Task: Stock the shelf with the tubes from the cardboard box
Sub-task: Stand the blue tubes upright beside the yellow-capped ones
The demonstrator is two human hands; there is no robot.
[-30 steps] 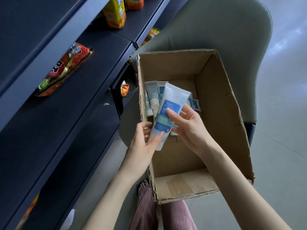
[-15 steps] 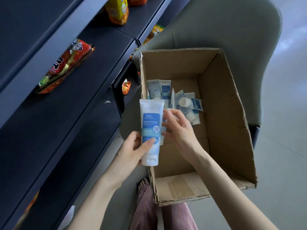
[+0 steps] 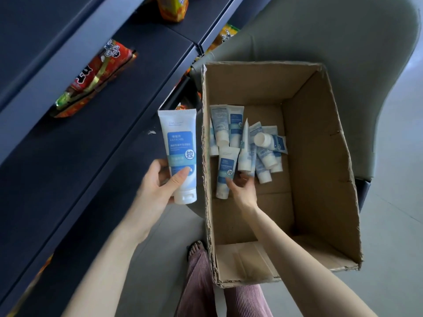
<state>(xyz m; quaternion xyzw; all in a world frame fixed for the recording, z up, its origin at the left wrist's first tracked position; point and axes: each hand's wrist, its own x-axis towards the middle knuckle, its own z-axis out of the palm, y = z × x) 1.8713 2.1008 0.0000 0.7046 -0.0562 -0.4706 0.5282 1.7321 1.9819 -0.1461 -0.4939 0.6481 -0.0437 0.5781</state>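
Observation:
My left hand [image 3: 158, 186] grips a white and blue tube [image 3: 179, 147] near its cap end, holding it upright just left of the cardboard box [image 3: 320, 161] and in front of the dark shelf [image 3: 68, 161]. Inside the box my right hand [image 3: 242, 191] pinches a second white and blue tube [image 3: 225, 170] at its lower half. Several more tubes [image 3: 258, 143] lie in a loose heap on the box floor beyond that hand.
Red snack packets [image 3: 96, 76] lie on an upper shelf board, and a yellow packet [image 3: 172, 6] stands further along. A grey-green chair [image 3: 332, 35] holds the box. My foot and striped trouser legs [image 3: 199, 282] are below the box.
My left hand carried the first tube left, out of the box toward the shelf. My right hand let go of it, reached down into the box and took hold of another tube.

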